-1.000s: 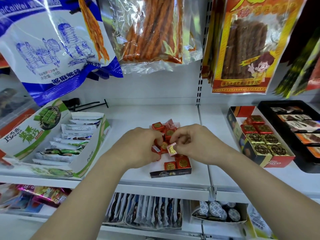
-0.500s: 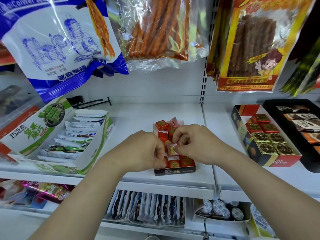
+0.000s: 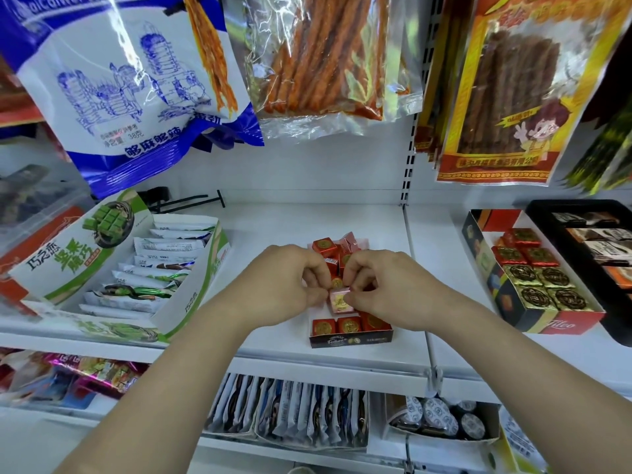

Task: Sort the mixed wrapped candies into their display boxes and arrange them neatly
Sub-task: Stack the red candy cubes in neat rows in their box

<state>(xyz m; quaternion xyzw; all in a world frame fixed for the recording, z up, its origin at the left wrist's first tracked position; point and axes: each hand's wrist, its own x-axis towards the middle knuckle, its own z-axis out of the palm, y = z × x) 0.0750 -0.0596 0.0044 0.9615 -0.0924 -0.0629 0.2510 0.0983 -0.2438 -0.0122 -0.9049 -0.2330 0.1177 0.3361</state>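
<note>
A small dark display box [image 3: 350, 339] stands on the white shelf [image 3: 273, 230] in the middle, filled with red wrapped candies [image 3: 349, 326] and a few pink ones [image 3: 352, 243] at its back. Both hands are over the box. My left hand [image 3: 284, 285] and my right hand [image 3: 383, 289] pinch one pink wrapped candy [image 3: 339, 301] between their fingertips, just above the front row. A larger red and black display box [image 3: 533, 316] at the right holds red candies [image 3: 521, 238] and gold candies [image 3: 547, 289] in rows. My fingers hide the middle of the small box.
A green and white box of wrapped bars [image 3: 119, 265] stands at the left. A black tray of bars [image 3: 595, 241] sits at the far right. Snack bags [image 3: 130, 80] hang overhead. Lower shelves hold packets [image 3: 290, 412] and cups [image 3: 441, 419].
Both hands stayed over the small box, working the pink candy between the fingertips; it now sits slightly lower and closer to the front row. The camera shifted a little.
</note>
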